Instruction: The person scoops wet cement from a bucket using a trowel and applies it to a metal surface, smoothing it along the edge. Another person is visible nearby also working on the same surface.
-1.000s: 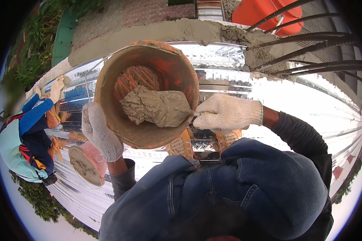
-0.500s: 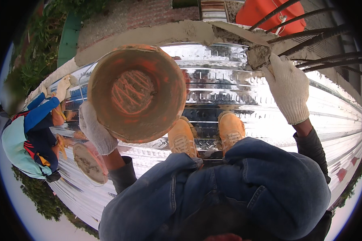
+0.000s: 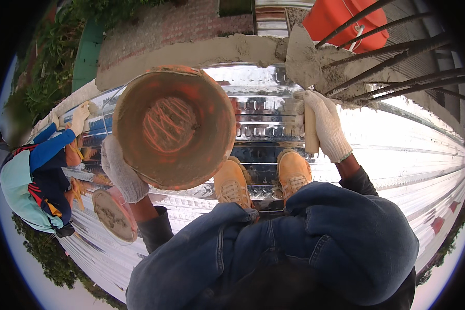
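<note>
Your right hand (image 3: 326,124) has its fingers closed around the trowel (image 3: 300,61), blade at the mortar ledge (image 3: 227,53), upper right of centre. Better to press flat and evenly. Your left hand (image 3: 123,169) touches the bucket (image 3: 216,126), left of centre; its finger grip I cannot tell.

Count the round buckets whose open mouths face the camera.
2: the large, mortar-smeared orange bucket held by the white-gloved left hand, and the smaller pink bucket containing grey mortar, at the picture's lower left. Others may be hidden.
</note>
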Tool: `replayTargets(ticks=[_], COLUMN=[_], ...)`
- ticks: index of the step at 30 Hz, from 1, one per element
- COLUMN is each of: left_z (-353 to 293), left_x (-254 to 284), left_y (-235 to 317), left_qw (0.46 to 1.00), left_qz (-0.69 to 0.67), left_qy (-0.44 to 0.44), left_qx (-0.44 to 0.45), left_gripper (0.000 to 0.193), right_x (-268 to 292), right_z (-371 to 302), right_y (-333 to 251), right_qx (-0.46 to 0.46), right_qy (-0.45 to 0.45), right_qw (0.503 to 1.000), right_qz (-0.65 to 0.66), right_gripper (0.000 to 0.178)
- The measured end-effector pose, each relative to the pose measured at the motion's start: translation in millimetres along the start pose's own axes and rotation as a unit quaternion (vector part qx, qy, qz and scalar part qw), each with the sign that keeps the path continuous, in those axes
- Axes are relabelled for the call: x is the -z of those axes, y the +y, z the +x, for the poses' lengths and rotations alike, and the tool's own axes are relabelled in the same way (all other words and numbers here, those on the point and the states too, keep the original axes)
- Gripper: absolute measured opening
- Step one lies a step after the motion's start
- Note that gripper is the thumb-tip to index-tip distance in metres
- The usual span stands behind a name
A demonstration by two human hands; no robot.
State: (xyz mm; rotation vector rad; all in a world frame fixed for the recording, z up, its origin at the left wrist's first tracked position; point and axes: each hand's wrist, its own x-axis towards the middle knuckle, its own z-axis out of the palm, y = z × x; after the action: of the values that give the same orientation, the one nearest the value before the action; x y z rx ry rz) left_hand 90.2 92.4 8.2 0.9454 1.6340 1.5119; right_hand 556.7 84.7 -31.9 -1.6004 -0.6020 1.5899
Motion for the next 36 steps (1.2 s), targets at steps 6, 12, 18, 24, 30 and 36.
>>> replayTargets(ticks=[6, 12, 18, 24, 30, 36], left_z=[-2.3, 3.5, 1.4, -2.6, 13.9, -6.6], left_x=[15.1, 20.1, 29.9, 10.3, 48.5, 17.0], left_y=[-2.5, -16.7, -21.9, -1.0, -43.5, -16.8], left_qw=[0.999, 0.998, 0.996, 0.995, 0.994, 0.996], left_qz=[-0.015, -0.014, 0.002, -0.018, 0.055, -0.045], left_qy=[0.025, 0.063, 0.089, 0.074, 0.097, 0.074], left_qx=[0.017, 0.014, -0.006, 0.063, -0.021, 0.037], left_gripper=[0.025, 0.033, 0.035, 0.039, 0.035, 0.034], right_x=[-21.7, -58.1, -69.1, -8.4, -1.9, -23.9], right_z=[59.9, 84.4, 92.2, 87.0, 85.1, 67.6], right_y=[11.0, 15.5, 2.5, -4.1, 6.6, 7.9], right_qx=[-0.121, -0.116, -0.102, -0.04, -0.039, -0.111], right_qy=[-0.034, -0.026, -0.07, 0.064, 0.117, 0.153], right_qw=[0.98, 0.989, 0.992, 0.973, 0.978, 0.982], right_qz=[0.156, 0.092, -0.022, -0.22, -0.17, 0.028], right_gripper=[0.042, 0.043, 0.042, 0.051, 0.049, 0.039])
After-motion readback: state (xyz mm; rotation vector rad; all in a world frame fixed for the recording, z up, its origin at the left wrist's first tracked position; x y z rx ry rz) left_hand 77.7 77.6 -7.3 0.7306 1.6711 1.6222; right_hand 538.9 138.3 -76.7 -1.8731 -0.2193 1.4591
